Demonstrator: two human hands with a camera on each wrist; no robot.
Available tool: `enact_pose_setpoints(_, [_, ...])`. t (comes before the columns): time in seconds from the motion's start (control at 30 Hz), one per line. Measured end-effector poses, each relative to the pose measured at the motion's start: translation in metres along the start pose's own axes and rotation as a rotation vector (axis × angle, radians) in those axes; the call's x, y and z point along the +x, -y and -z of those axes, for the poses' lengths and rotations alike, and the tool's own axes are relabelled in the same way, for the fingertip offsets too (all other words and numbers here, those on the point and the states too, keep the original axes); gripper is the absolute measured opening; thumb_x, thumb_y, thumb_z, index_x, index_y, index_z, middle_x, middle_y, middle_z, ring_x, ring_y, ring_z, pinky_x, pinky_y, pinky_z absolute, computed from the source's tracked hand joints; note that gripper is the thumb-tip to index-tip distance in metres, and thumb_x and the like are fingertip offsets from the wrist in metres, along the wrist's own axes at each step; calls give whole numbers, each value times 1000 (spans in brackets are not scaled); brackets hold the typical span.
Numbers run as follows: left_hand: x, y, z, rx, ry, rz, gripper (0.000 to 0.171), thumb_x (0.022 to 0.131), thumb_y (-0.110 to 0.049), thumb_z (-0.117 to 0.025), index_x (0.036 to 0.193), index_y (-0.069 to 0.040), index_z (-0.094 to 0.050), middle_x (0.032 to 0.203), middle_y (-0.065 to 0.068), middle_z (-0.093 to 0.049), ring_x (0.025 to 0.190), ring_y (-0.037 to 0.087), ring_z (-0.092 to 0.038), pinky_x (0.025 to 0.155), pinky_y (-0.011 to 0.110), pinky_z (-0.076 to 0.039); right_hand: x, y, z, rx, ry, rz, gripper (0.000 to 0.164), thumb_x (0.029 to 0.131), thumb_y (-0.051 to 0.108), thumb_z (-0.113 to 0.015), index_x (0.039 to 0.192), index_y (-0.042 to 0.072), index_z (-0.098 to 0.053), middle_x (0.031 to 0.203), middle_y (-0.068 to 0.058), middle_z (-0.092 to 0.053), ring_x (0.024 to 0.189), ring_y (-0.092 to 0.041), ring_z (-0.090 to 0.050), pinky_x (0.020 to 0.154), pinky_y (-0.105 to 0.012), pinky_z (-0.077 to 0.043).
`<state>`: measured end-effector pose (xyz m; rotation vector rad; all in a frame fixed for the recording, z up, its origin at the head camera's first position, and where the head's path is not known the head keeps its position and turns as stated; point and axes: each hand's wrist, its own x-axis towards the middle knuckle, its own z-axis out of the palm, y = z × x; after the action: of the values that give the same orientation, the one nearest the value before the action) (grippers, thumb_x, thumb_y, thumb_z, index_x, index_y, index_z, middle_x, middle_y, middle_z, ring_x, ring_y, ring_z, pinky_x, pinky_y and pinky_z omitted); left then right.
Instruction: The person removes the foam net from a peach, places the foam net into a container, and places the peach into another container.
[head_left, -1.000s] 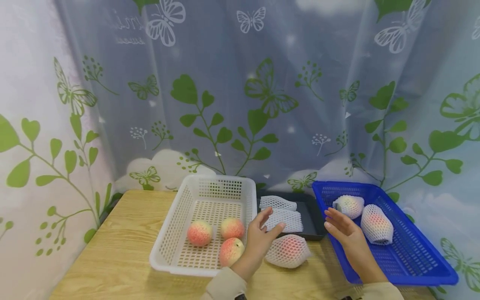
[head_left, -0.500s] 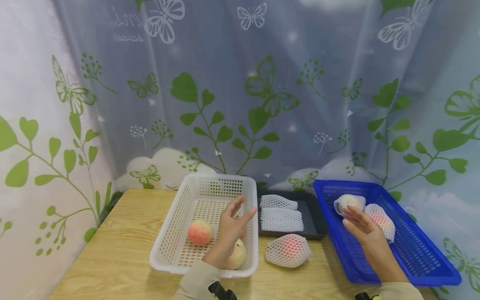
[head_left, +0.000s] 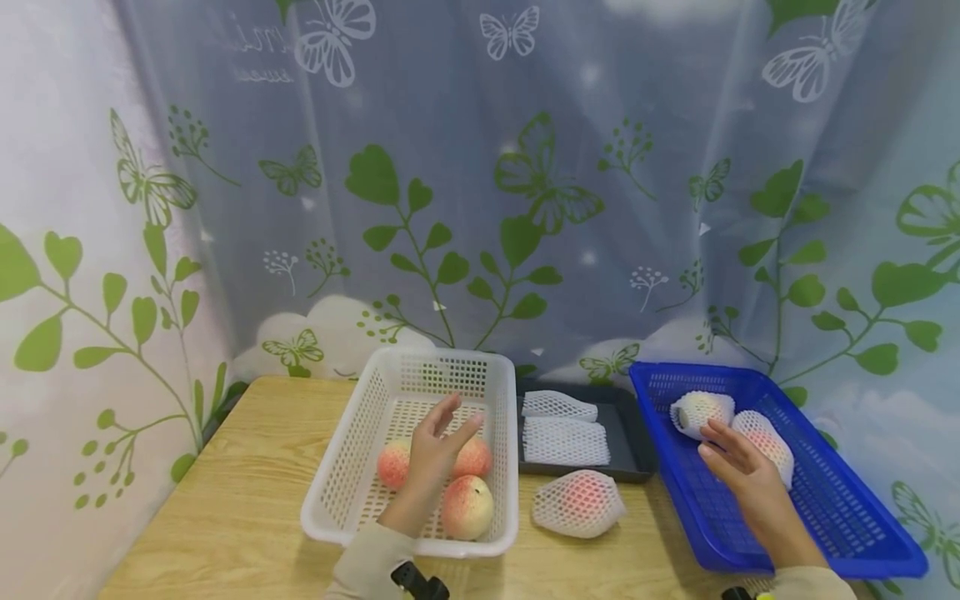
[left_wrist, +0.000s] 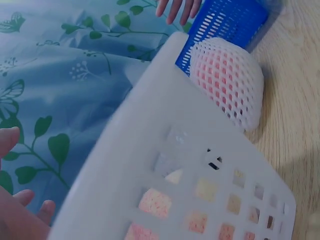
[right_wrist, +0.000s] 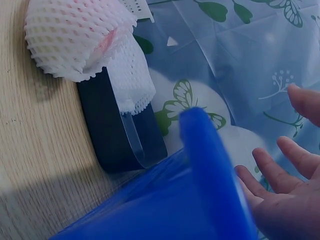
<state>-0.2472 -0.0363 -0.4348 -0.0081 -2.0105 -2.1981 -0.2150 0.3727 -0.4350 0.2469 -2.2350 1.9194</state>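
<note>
My left hand [head_left: 431,458] hovers over the white basket [head_left: 318,492], fingers spread and holding nothing. Under and beside it lie three bare peaches: one in front [head_left: 468,510], another behind [head_left: 476,457], and a third [head_left: 392,463] partly hidden by the hand. Over the blue basket [head_left: 851,512] hangs my right hand [head_left: 757,492], its fingers relaxed and nothing in them; the right wrist view shows these fingers [right_wrist: 280,175] apart. Two peaches in white foam nets, one at the back [head_left: 707,412] and one [head_left: 772,442] partly behind the right hand, sit in the blue basket.
Between the baskets, a netted peach [head_left: 577,504] rests on the wooden table [head_left: 247,475]. Behind it is a black tray [head_left: 630,437] with two foam nets, one flat [head_left: 566,442] and one narrower [head_left: 558,406]. A printed curtain [head_left: 450,167] hangs behind.
My left hand has moved left, from beside the netted peach and tray to over the white basket. My right hand has shifted a little to the right, over the blue basket.
</note>
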Motion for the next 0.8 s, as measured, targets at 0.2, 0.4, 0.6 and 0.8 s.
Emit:
enact_pose_setpoints(0.2, [0, -1, 5, -29, -1, 31, 61, 86, -25, -73, 138, -5, -48, 142, 14, -48, 136, 35, -36, 111, 48, -33, 0, 0, 1, 15, 5, 0, 44, 98, 5, -52, 138, 21, -45, 120, 25, -57, 107, 11, -53, 84, -5, -41])
enact_pose_setpoints(0.4, [-2, -2, 6, -60, 3, 44, 61, 87, -24, -72, 139, -4, -47, 142, 15, -47, 136, 35, -35, 112, 49, -31, -2, 0, 0, 19, 7, -2, 44, 98, 5, -52, 138, 22, -46, 119, 26, -57, 107, 11, -53, 84, -6, -41])
enact_pose_setpoints(0.6, [-5, -9, -10, -66, 43, 46, 61, 89, -23, -70, 140, -2, -45, 142, 17, -47, 135, 36, -36, 111, 47, -33, -2, 5, -6, 17, 13, 10, 44, 98, 4, -52, 139, 16, -45, 118, 26, -58, 106, 10, -54, 84, -6, -40])
enact_pose_setpoints(0.8, [-14, -18, -37, -120, 115, 51, 63, 87, -23, -71, 141, -2, -44, 143, 16, -46, 137, 35, -34, 111, 48, -33, 1, 9, -22, -14, 61, -5, 43, 98, 8, -52, 139, 14, -43, 121, 24, -55, 110, 9, -52, 86, -6, -40])
